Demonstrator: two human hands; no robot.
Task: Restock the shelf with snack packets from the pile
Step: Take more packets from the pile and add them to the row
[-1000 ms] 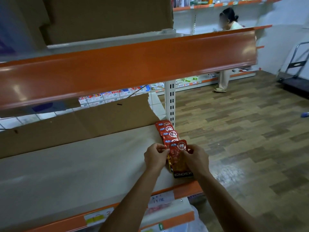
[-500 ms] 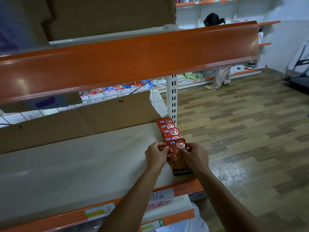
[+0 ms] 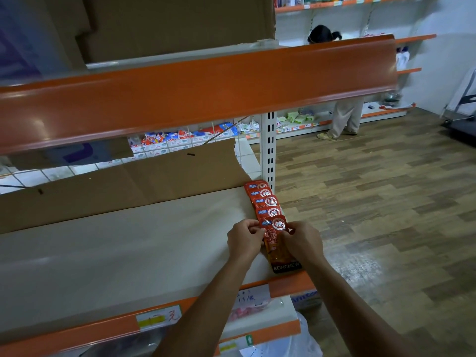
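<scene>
A row of red snack packets [image 3: 262,199] lies overlapping along the right end of the pale shelf [image 3: 116,248], running back toward the white upright post. The front packet [image 3: 277,243], red with a black strip at its bottom, lies at the shelf's front edge. My left hand [image 3: 244,240] pinches its left side and my right hand [image 3: 301,243] pinches its right side, both near the top of the packet. The pile of packets is not in view.
An orange-fronted shelf [image 3: 195,91] hangs just above. A cardboard sheet [image 3: 123,186] leans along the back of my shelf. Price labels [image 3: 159,318] sit on the orange front rail. A person [image 3: 345,114] stands at the far wall shelves across the wooden floor.
Both hands stay on the front packet with almost no shift. The view has tilted slightly and the far person has bent lower.
</scene>
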